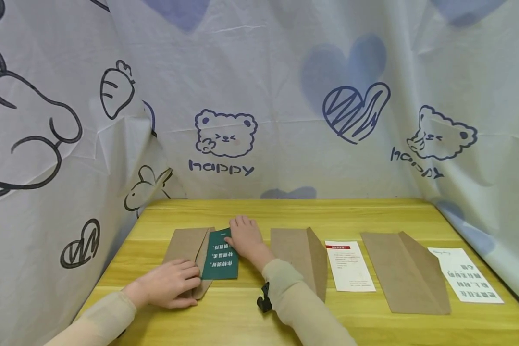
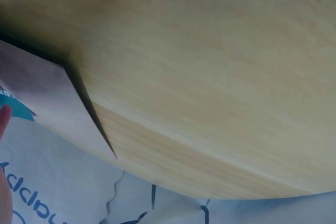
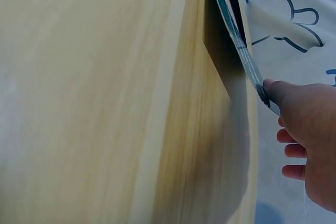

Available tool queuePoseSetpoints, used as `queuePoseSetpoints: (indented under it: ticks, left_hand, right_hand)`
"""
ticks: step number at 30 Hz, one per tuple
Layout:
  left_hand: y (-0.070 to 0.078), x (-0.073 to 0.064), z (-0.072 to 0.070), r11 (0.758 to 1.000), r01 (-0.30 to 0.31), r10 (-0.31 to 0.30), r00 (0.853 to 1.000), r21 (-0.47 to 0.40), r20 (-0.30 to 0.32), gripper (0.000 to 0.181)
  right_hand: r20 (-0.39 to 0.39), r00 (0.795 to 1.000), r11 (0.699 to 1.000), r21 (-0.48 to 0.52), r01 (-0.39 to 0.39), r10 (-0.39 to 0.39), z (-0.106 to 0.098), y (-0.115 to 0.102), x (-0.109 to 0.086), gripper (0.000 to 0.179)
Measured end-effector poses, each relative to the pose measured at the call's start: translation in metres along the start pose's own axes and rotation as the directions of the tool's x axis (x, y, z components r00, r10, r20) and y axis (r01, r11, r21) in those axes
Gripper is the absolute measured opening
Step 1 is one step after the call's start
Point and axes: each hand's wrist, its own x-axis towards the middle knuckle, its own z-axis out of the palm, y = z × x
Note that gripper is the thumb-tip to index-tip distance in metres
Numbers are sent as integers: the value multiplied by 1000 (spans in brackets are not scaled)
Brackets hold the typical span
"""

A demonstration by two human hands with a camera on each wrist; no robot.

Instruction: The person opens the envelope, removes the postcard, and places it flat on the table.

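At the left of the table in the head view, my left hand (image 1: 175, 283) holds the near part of a brown kraft envelope (image 1: 183, 245), its fingers curled over the paper. A dark green card (image 1: 220, 259) with white printed characters overlaps the envelope's right side at the flap. My right hand (image 1: 245, 238) pinches the far right corner of that card. In the right wrist view the card (image 3: 236, 40) is seen nearly edge-on, the thumb (image 3: 278, 92) against its end. The left wrist view has the envelope (image 2: 58, 93) slanting over the table, with a fingertip by the card's teal corner (image 2: 18, 109).
Right of my hands lie a second kraft envelope (image 1: 287, 242), a white card with a red band (image 1: 350, 269), a third kraft envelope (image 1: 402, 274) and a white card with grey characters (image 1: 467, 276). A printed cloth (image 1: 285, 96) hangs around the wooden table (image 1: 199, 327).
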Motion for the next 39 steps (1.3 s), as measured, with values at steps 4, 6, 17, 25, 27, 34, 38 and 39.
queuePoseSetpoints:
  ticks: [4,6,17,25,27,34,38,39]
  left_hand:
    - [0,0,-1,1000,3,-3,1000,-2,6,30]
    - [0,0,-1,1000,2,-2,1000,-1,9,30]
    - [-1,1,-1,999,-32,32,999,-5,-22,28]
    - [0,1,0,999,-34,34,999,-8,-16,26]
    - [0,1,0,999,-34,34,999,-12,-22,26]
    - [-1,2,-2,999,-33,33,999,-16,-1,26]
    - [-1,1,-2,1000,-23,23,999,-21,24,30]
    - [0,1,-2,1000,-19,19,999,-22,28,30]
  right_hand:
    - [-9,1000,1000,-14,-4,4,-1,5,-3,54]
    - [-9,1000,1000,-16,-5,5,-1,8,-4,54]
    - [8,1000,1000,-10,-18,18,-2,26,-10,57]
    - [-1,1000,1000,11,-14,14,-3,36,-17,58]
    - [3,1000,1000,15,-18,18,-1,39,-17,58]
    - [6,1000,1000,18,-15,15,5,52,-23,59]
    - [6,1000,1000,8,-10,10,7,56,-25,58]
    - [10,1000,1000,4,-9,9,8,56,-26,58]
